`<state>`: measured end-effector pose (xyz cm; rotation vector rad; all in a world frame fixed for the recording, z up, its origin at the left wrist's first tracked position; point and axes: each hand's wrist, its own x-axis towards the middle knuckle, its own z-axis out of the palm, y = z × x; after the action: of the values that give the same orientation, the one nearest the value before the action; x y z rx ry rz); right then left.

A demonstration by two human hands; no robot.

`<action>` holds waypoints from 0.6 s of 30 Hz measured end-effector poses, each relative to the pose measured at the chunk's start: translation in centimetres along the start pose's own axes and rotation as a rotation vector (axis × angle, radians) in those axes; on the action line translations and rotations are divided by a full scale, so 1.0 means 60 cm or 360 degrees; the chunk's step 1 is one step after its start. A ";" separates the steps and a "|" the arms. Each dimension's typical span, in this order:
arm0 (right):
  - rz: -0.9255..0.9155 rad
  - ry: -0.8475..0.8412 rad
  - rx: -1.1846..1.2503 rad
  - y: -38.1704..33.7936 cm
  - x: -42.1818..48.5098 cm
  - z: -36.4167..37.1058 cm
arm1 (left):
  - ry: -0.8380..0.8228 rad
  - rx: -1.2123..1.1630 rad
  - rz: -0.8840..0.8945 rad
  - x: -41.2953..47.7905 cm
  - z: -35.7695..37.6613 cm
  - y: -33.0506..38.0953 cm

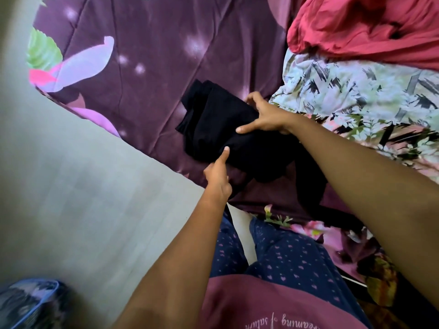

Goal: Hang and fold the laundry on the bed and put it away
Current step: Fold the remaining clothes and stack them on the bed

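At the bed's near edge, beside the floor (83, 186), the person's left hand (217, 179) lays one straight finger on the folded black garment (213, 119); its other fingers are tucked, so whether it holds the cloth cannot be told. The right hand (266, 117) clasps the garment's right side, thumb and fingers curled around it. Beyond, open purple sheet (142, 67) spreads left, while a floral cloth (356, 91) and a red cloth (356, 27) crowd the right.

Black garment (213, 129): dark, folded into a thick, layered bundle, lying flat on the bed (154, 55) between the hands. The right hand (266, 117) grips its far right edge and the left hand (217, 179) pinches its near edge. A loose tail trails under the right forearm. Leaf-print garment (356, 91): pale, crumpled, just right of the right hand. Red garment (356, 27): heaped beyond it.
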<state>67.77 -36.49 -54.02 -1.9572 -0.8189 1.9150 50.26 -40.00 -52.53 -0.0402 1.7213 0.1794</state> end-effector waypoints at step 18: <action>-0.0046 0.0931 0.1432 0.134 -0.344 0.023 | -0.1006 0.1288 0.0818 -0.215 0.074 -0.010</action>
<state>68.87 -54.99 -41.82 -1.6999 0.1710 1.2106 56.72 -40.96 -40.56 0.9605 1.0378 -0.1320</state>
